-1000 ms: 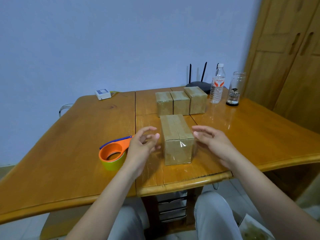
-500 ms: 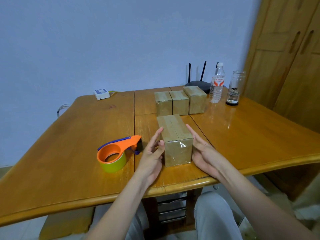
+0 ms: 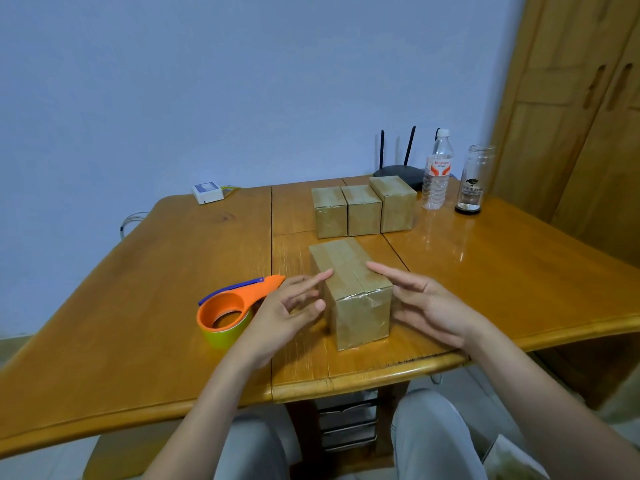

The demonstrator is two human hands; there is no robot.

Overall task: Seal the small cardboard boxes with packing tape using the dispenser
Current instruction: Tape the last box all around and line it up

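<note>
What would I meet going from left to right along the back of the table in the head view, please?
White device → left box → middle box → right box → water bottle → glass jar.

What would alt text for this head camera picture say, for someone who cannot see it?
A person's open left hand and right hand flank a taped brown cardboard box on an orange-brown wooden table. An orange tape dispenser lies left of it; three more taped boxes stand behind.
</note>
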